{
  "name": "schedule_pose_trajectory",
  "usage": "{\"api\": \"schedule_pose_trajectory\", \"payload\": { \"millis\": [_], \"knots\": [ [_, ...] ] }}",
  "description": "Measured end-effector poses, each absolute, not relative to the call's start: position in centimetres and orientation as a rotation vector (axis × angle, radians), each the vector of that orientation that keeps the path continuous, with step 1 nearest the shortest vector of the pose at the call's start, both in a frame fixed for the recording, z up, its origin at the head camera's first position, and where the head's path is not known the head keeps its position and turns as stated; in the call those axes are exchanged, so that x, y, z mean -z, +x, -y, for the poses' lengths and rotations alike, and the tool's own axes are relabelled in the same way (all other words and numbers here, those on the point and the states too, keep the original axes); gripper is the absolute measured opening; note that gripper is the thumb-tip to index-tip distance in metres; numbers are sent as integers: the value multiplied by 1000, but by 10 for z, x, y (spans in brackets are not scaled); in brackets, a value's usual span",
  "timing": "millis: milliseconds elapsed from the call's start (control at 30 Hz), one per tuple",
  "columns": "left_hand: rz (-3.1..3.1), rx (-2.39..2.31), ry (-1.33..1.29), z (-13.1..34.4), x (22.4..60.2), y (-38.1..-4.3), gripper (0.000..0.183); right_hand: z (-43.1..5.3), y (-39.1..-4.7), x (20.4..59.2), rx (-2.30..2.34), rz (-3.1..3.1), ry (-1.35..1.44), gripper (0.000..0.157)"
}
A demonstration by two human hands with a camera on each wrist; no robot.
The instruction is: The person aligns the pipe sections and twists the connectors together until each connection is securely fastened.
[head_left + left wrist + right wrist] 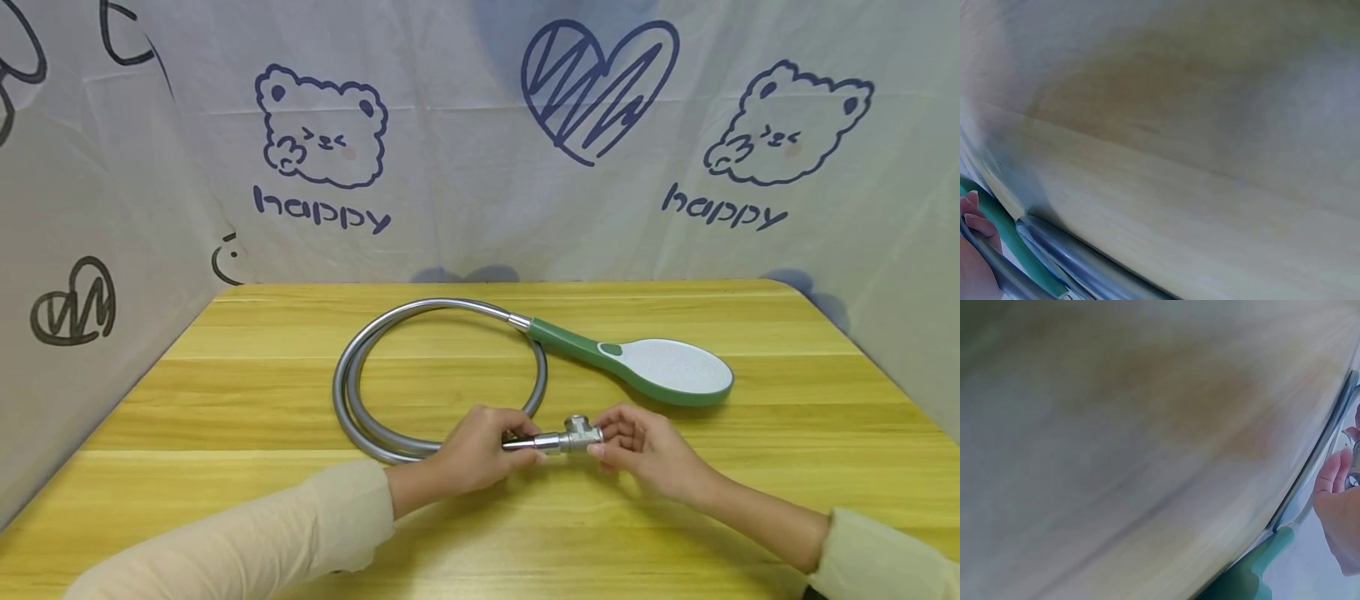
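In the head view my left hand [476, 454] grips the end of a grey shower hose [343, 387], thumb below and fingers above, just behind its shiny connector [547, 442]. A small metal tee fitting [580, 434] sits in line with that connector, one outlet pointing up. My right hand [660, 454] pinches the fitting's far end between thumb and fingertips. The hose loops behind the left hand to a green shower head [678, 367] with a white face. Only part of the right hand [1341, 519] appears at the right wrist view's edge.
The wooden table [225, 400] bears the coiled hose and the shower head, which lies beyond the right hand. Behind it hangs a white cloth [450, 183] with bear and heart drawings, and more cloth closes off both sides.
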State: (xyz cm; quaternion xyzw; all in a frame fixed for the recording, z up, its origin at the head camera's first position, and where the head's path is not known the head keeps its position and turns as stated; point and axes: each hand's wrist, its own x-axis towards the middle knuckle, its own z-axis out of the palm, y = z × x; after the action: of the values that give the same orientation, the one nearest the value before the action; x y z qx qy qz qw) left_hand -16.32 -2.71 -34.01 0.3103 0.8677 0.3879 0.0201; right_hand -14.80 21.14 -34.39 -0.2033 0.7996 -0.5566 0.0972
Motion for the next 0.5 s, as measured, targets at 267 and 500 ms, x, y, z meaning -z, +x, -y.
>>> {"api": "schedule_pose_trajectory", "payload": {
  "millis": [267, 500],
  "knots": [
    [-2681, -1188, 953, 27, 341, -163, 14, -211, -149, 348, 1730, -2308, -789, 35],
    [-2683, -1189, 959, 27, 340, -163, 14, -211, -149, 349, 1748, -2297, -845, 29]
  ]
}}
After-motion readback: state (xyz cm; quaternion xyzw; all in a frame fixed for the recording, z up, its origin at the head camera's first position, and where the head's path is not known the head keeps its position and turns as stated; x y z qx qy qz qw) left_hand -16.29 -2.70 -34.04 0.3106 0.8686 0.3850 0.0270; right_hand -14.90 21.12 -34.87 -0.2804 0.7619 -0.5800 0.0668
